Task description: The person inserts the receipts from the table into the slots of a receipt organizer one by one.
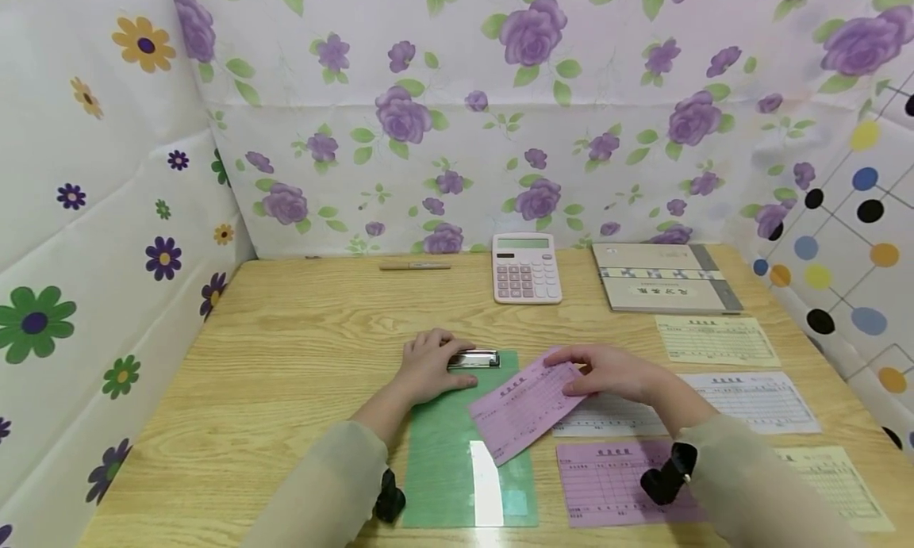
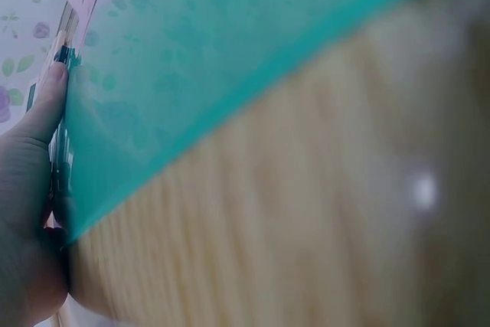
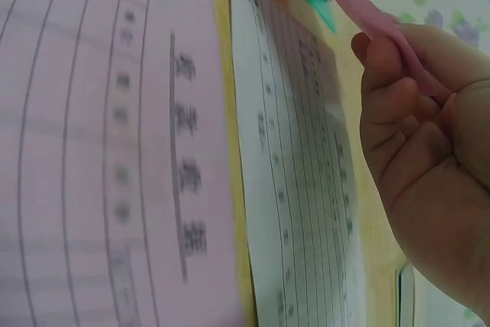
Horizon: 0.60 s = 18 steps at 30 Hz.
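Near right hand [image 1: 610, 371]: pink rectangular paper forms [image 1: 524, 413], 2; pale-yellow forms [image 1: 721, 343], 2; white forms [image 1: 760, 404], uncertain. Under left hand [image 1: 432, 364]: green plastic clipboard [image 1: 443, 461], 1. Beyond hands, 1 each: pink plastic calculator [image 1: 527, 270], brown pen [image 1: 415, 266], grey book [image 1: 657, 293].

My left forearm [image 1: 377, 413] reaches forward, my left hand [image 1: 432, 365] palm down, fingers [image 1: 432, 340] bent, thumb [image 1: 458, 382] extended. My right forearm [image 1: 683, 405] angles inward; my right hand [image 1: 612, 372] pinches between thumb and curved fingers.
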Each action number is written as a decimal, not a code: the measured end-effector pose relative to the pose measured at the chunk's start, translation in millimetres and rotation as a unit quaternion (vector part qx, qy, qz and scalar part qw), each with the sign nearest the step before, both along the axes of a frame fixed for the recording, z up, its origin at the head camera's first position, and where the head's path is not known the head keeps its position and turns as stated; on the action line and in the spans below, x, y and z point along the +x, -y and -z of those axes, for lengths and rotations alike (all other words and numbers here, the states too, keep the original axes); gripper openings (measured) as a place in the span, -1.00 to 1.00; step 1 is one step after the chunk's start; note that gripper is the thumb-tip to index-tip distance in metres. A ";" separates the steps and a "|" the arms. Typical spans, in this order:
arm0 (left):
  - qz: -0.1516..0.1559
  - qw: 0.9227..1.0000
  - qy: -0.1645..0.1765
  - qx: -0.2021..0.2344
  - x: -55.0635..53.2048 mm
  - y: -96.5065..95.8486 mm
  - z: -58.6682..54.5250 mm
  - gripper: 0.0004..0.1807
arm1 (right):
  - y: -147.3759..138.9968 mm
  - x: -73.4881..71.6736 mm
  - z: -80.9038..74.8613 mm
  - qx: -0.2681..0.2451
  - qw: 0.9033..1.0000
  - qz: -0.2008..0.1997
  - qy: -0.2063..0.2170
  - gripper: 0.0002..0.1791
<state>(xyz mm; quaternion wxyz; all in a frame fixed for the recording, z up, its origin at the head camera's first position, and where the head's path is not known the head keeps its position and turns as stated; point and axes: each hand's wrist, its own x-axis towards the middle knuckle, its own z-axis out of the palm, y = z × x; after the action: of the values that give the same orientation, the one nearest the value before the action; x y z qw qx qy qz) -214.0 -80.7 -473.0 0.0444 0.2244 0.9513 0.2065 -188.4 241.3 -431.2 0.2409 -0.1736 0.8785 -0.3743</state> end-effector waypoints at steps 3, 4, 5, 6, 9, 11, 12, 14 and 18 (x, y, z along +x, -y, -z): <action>-0.002 1.000 -0.001 -0.004 -0.3 0.6 0.7 -0.31 | 12.3 -1.3 -0.1 -0.002 1.000 -0.014 0.008 -0.52; -0.001 1.000 0.000 -0.003 -0.3 0.6 0.6 -0.31 | 15.9 -1.8 -0.1 -0.002 1.000 -0.020 0.010 -0.52; -0.001 1.000 0.000 -0.002 -0.3 0.6 0.9 -0.31 | 19.6 -1.8 -0.4 -0.001 1.000 -0.025 0.012 -0.52; 0.000 1.000 0.000 -0.002 -0.3 0.5 1.0 -0.31 | 23.1 -1.9 -0.5 0.000 0.999 -0.031 0.013 -0.52; 0.001 1.000 0.000 0.001 -0.2 0.1 0.8 -0.32 | 32.9 -1.9 0.1 0.013 0.999 -0.047 0.005 -0.52; 0.001 1.000 0.001 0.001 0.0 0.0 0.2 -0.32 | 39.1 -1.4 1.2 0.025 0.998 -0.058 -0.007 -0.52; 0.001 1.000 0.003 0.001 0.1 0.0 -0.2 -0.32 | 42.0 -1.1 1.9 0.029 0.998 -0.062 -0.012 -0.52; 0.000 1.000 0.004 0.003 0.5 0.2 -0.9 -0.32 | 47.2 0.1 2.8 0.038 0.997 -0.069 -0.025 -0.52; -0.003 1.000 0.005 0.010 0.3 0.1 -2.2 -0.34 | 55.0 2.2 3.3 0.033 0.995 -0.080 -0.046 -0.53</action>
<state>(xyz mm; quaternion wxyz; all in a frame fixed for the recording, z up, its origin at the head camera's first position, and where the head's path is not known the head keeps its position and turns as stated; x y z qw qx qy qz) -213.7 -80.8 -470.8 0.0462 0.2215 0.9496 0.2170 -186.2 186.3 -434.5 0.2351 -0.2525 0.8836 -0.3164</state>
